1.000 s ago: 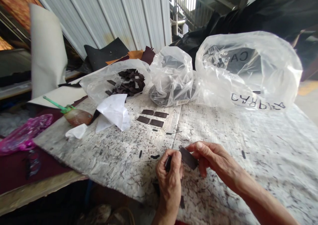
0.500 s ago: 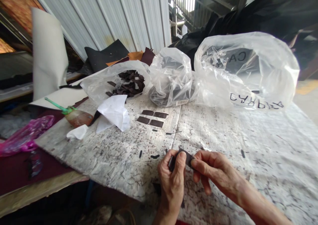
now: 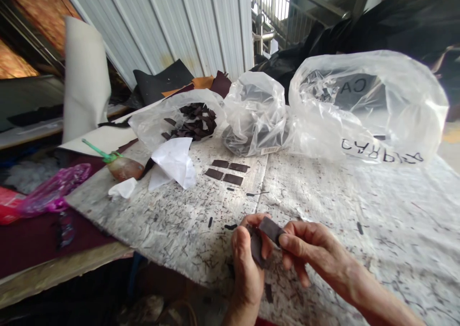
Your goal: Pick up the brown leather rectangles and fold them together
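My right hand (image 3: pixel 309 247) pinches one end of a small dark brown rectangular piece (image 3: pixel 270 229), which looks like leather or fabric, between thumb and fingers. Just beside it, my left hand (image 3: pixel 246 263) curls around another dark brown piece (image 3: pixel 256 250), possibly several stacked, lying against the palm and fingers. Its thumb is raised off the right hand's piece. Farther back on the table, several matching brown rectangles (image 3: pixel 233 179) lie flat in two short rows.
Thin dark offcuts litter the pale table cover (image 3: pixel 323 192). Behind stand clear plastic bags, one with brown scraps (image 3: pixel 197 122), one bulky (image 3: pixel 257 120) and one large with lettering (image 3: pixel 398 120). White paper (image 3: pixel 172 163) and a green-topped bottle (image 3: pixel 124 167) sit at left.
My left thumb has lifted off the brown piece, which my right hand now holds at one end. The left hand has turned, showing the piece in its palm. The camera view has shifted slightly left.
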The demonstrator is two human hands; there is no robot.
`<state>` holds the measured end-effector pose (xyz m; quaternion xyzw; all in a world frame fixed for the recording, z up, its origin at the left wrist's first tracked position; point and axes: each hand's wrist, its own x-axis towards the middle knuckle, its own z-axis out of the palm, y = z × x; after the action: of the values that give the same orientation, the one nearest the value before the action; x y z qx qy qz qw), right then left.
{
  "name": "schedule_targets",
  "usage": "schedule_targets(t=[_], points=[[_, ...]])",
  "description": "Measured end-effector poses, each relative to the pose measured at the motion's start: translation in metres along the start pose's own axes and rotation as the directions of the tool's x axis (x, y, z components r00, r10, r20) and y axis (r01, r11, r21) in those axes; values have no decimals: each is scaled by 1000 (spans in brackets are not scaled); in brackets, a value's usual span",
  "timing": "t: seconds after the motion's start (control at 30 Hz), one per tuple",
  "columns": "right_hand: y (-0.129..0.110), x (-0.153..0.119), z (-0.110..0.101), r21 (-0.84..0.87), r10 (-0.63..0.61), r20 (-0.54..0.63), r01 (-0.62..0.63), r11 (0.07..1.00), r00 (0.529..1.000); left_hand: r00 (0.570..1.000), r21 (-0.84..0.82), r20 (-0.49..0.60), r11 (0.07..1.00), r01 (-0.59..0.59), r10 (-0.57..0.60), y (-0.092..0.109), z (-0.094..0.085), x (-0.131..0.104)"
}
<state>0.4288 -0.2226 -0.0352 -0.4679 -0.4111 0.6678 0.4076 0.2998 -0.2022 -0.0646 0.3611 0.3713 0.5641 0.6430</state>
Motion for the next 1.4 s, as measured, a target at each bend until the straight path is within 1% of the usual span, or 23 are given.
schedule_targets(t=[0.1,0.13,0.2,0.27,0.33,0.37,0.43,0.5,0.57,0.6,0.63,0.7,0.73,0.77,0.87,0.93,1.0,1.1,1.2,1.3,1.4], points=[[4,1,10,3,44,0,-44,999,999,998,88,-6,994,-59,60,4,-1,-3],[6,2,14,-7,61,-7,-61,998,998,998,130,-3,989,-66,67,5,-1,-3],[7,1,20,-44,81,-23,-82,996,996,999,174,14,984,-46,44,7,-3,-4],[3,-1,22,-123,87,-13,-88,988,996,1000,168,28,986,-8,4,7,-4,-4],[-7,-4,18,-267,106,16,-98,959,994,1000,104,7,995,6,-7,7,-4,-5],[-13,-5,14,-355,120,24,-104,929,992,1000,50,-10,999,16,-16,8,-4,-5],[-28,-4,4,-514,95,-7,-86,854,995,998,-118,-29,992,45,-49,10,-2,-4],[-44,4,-6,-620,-20,-72,-29,784,997,998,-289,-1,955,65,-68,12,0,-3],[-56,20,-12,-716,-163,-109,36,697,981,997,-388,47,919,71,-57,14,-1,-1],[-61,30,-14,-781,-233,-117,56,622,965,996,-420,69,904,76,-51,14,-2,0],[-64,42,-14,-849,-296,-109,66,524,949,994,-451,91,888,89,-54,15,-4,2],[-68,69,-12,-948,-398,-61,72,310,916,990,-524,124,842,125,-70,14,-10,7],[-69,82,-10,-972,-430,-31,72,222,902,987,-560,136,816,143,-80,13,-13,9],[-70,94,-7,-985,-449,-5,74,158,894,985,-589,149,792,160,-88,11,-15,12],[-69,122,4,-997,-459,15,45,55,888,974,-609,212,768,196,-80,3,-19,17],[-67,132,12,-1000,-462,10,8,-7,887,966,-610,251,767,201,-54,-5,-19,18],[-64,136,17,-998,-456,8,-20,-58,890,964,-635,264,747,193,-25,-14,-18,18],[-62,137,22,-994,-445,7,-43,-102,896,968,-673,250,719,176,-4,-23,-17,18],[-63,137,23,-993,-434,-10,-60,-103,901,967,-677,253,712,189,-16,-26,-18,18],[-67,139,23,-995,-427,-43,-79,-65,903,967,-683,251,702,201,-32,-26,-18,18],[-72,143,21,-997,-420,-75,-81,5,904,971,-686,236,701,195,-39,-26,-17,19]])
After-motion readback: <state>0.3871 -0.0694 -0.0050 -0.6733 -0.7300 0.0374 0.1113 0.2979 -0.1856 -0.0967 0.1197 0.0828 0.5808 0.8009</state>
